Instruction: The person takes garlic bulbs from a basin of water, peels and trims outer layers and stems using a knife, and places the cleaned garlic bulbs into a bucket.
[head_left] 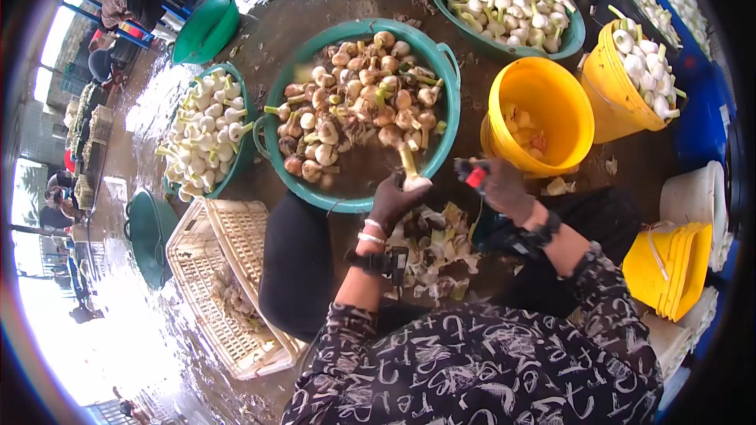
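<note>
My left hand (395, 203), in a dark glove, is closed around a pale garlic bulb (415, 182) at the near rim of a green tub (354, 203). The bulb's stem points up toward the unpeeled garlic (366, 90) heaped in that tub. To the right, my right hand (505, 191), also gloved, grips a small tool with a red and black handle (476, 176); its working end cannot be made out. The tool is apart from the bulb. Between my legs lies a pile of garlic peelings and leaves (433, 256).
Cleaned white garlic fills a left tub (246, 122) and a back tub (579, 35). A yellow bucket (579, 114) holds a few pieces; another (610, 122) is heaped with garlic. A white crate (224, 228) lies at left, stacked yellow buckets (669, 267) at right. People sit farther off.
</note>
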The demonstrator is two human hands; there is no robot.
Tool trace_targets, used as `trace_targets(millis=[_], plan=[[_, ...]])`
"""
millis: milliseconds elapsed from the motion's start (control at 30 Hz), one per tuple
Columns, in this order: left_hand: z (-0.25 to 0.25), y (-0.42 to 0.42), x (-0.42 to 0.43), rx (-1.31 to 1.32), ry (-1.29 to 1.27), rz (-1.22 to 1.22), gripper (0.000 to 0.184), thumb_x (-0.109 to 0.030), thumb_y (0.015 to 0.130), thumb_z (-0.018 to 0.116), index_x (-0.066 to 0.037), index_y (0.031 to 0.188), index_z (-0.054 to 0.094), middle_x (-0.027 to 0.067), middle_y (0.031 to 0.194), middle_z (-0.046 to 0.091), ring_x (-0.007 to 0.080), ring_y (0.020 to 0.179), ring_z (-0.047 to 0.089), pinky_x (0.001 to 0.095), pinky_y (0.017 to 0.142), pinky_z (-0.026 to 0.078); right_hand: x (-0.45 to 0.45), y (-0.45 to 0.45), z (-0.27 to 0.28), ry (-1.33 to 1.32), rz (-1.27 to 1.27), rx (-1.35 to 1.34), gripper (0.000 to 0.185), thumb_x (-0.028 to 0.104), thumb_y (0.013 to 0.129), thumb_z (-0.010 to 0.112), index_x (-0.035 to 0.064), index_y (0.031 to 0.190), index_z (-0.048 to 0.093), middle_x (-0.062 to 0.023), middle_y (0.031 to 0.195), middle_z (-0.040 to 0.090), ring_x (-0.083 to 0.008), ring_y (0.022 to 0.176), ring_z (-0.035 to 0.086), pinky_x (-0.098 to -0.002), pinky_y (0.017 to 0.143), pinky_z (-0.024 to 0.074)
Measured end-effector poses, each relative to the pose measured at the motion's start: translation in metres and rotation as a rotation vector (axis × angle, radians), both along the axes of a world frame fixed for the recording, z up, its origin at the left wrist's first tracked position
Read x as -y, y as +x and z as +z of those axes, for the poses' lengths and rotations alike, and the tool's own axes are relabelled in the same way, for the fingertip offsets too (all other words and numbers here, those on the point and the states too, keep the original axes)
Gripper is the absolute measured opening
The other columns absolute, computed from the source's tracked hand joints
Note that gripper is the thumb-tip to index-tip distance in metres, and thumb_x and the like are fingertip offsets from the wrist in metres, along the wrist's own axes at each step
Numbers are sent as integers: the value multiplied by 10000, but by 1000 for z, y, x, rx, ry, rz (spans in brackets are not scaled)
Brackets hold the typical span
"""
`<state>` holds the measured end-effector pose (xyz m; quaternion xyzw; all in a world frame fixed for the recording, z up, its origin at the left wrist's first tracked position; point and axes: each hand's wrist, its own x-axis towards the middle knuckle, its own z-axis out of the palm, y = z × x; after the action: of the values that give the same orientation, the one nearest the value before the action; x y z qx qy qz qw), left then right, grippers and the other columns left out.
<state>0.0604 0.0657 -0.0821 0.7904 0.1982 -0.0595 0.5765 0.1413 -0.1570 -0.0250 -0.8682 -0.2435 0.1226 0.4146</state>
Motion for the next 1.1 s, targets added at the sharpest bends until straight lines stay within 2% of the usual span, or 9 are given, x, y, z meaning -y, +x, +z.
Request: trace_targets(millis=[100, 367, 633, 700, 733, 800, 900, 1033, 1100], plan=[[65, -28, 23, -139, 5, -111, 536, -382, 629, 790, -1, 973, 637, 123, 895, 665, 195, 809, 639, 319, 722, 500, -33, -28, 4, -168, -10, 36, 345, 400, 833, 572, 80, 751, 670, -181, 623, 586, -353, 622, 594, -391, 575, 472], [78, -65, 47, 242, 605, -180, 532, -437, 578, 795, -67, 934, 654, 152, 947, 610, 324, 853, 609, 388, 739, 500, -31, -58, -12, 16, 121, -248, 357, 339, 853, 538, 9, 771, 643, -189, 663, 610, -335, 624, 605, -416, 571, 446], [52, -73, 65, 316, -56, 50, 678, -285, 573, 845, 23, 1105, 557, 164, 1029, 612, 261, 861, 601, 346, 834, 466, -16, -70, -5, 800, -18, -1255, 309, 286, 913, 523, -3, 1018, 556, 4, 728, 570, -82, 631, 531, -232, 571, 471], [56, -76, 75, 256, -269, 16, 779, -262, 568, 849, 37, 1186, 482, 174, 1061, 590, 298, 910, 584, 373, 862, 453, -14, -81, -26, 681, 201, -300, 392, 390, 930, 475, 20, 1046, 537, 15, 720, 557, -66, 649, 528, -207, 579, 474], [60, -76, 74, 327, 91, 45, 773, -264, 583, 841, 34, 1196, 475, 176, 1073, 577, 307, 954, 563, 388, 888, 433, -9, -82, -19, 569, 210, -245, 392, 406, 935, 461, 33, 1012, 549, 14, 723, 559, -74, 649, 534, -216, 575, 473], [68, -76, 75, 422, 625, 219, 664, -265, 635, 794, -17, 1182, 510, 151, 1082, 558, 323, 1060, 494, 433, 924, 383, -6, -74, -5, 623, -9, -1009, 357, 384, 945, 444, 52, 924, 571, 0, 729, 560, -92, 650, 540, -253, 536, 458], [85, -74, 59, 306, 757, -250, 572, -259, 655, 754, -80, 1162, 558, 121, 1119, 547, 331, 1088, 460, 455, 919, 362, 6, -58, -46, 468, 383, -832, 290, 326, 935, 471, 63, 876, 577, -5, 726, 554, -96, 632, 531, -246, 523, 427], [49, -82, 62, 308, 608, -321, 329, -155, 723, 680, -112, 1048, 654, 95, 862, 631, 284, 773, 594, 362, 711, 476, -3, -62, -74, 516, 291, -709, 264, 312, 926, 480, 70, 881, 573, -8, 700, 545, -101, 621, 525, -242, 549, 427], [32, -83, 63, 374, 402, -234, 206, -137, 783, 662, -62, 975, 673, 75, 759, 652, 191, 668, 614, 294, 627, 482, -2, -55, -90, 644, 222, -1100, 212, 272, 911, 516, 69, 938, 569, -11, 786, 555, -91, 707, 530, -237, 637, 439]])
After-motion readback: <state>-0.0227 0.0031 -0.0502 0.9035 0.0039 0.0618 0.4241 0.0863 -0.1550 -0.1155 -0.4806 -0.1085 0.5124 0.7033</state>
